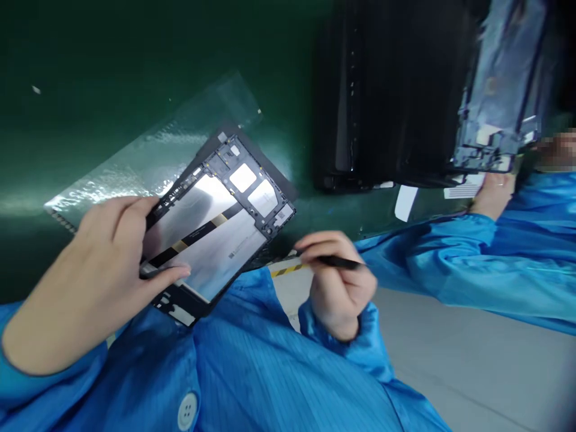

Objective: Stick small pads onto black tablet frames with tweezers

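Note:
My left hand (96,264) grips an opened tablet frame (216,222) by its lower left edge, fingers wrapped over it and thumb lying across the shiny metal back. The frame is black with silver panels and is tilted above the table edge. My right hand (337,282) is closed on a thin black tool (335,261) that points right, just to the right of the tablet and not touching it. Both arms wear blue sleeves.
A clear plastic bag (148,150) lies on the green table (90,72) under the tablet. A stack of black trays (382,102) stands at the back right. A co-worker's hand (492,195) and blue sleeve reach in from the right beside another tablet frame (499,96).

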`<action>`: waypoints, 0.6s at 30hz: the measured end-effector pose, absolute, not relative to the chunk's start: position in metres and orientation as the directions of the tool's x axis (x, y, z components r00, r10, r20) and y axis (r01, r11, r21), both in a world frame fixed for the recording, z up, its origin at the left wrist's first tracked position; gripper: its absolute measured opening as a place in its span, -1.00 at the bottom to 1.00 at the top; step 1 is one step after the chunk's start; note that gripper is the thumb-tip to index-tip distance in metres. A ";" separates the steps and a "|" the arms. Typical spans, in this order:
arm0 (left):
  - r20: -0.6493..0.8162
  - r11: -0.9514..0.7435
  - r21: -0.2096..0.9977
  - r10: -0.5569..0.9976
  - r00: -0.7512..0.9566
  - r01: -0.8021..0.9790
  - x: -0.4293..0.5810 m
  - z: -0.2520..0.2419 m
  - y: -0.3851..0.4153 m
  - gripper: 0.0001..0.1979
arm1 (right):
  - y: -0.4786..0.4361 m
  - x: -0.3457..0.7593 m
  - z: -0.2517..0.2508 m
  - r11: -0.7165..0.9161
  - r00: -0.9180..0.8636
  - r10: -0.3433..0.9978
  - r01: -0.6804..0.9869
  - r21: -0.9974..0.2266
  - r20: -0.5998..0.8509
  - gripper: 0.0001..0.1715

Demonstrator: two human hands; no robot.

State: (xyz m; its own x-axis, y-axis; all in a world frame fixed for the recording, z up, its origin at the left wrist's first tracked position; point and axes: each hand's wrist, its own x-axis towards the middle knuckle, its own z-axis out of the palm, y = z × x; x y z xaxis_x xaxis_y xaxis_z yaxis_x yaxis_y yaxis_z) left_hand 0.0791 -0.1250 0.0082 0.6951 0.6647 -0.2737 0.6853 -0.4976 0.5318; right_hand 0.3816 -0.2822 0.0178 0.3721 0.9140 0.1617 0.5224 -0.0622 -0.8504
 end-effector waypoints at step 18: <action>0.457 -0.501 0.801 0.865 0.206 0.328 0.104 0.002 -0.033 -0.35 | 0.030 0.415 0.057 -0.394 0.715 0.698 0.338 -0.855 -0.039 -0.58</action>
